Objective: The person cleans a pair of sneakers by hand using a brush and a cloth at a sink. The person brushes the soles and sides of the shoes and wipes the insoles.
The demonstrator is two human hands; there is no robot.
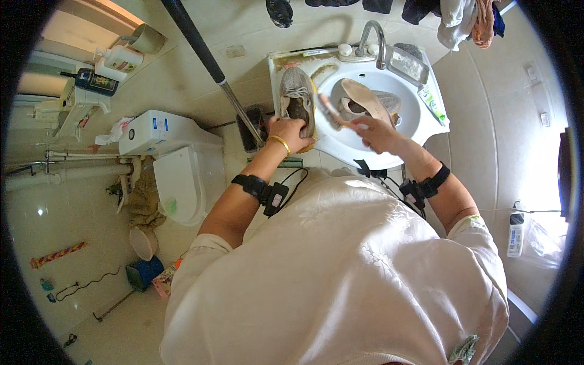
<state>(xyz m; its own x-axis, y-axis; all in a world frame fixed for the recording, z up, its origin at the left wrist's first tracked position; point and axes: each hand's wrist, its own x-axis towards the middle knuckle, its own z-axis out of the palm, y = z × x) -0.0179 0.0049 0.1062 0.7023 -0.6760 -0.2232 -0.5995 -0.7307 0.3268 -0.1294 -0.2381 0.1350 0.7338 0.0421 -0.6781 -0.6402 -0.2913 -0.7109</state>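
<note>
Left of the white ceramic basin (426,125), the left hand (291,132) clamps the heel of a grey mesh sneaker (297,97) lying on its rim. Over the bowl, the right hand (378,133) grips a brush (331,111); its handle is hidden in the fist.

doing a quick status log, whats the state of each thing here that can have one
grey shoe: upright on the sink's left edge, held by the left hand
brush: gripped in the right hand, bristles near the shoe
insole: out of a shoe, lying in the sink
tap: no water visible
toilet lid: closed
</note>
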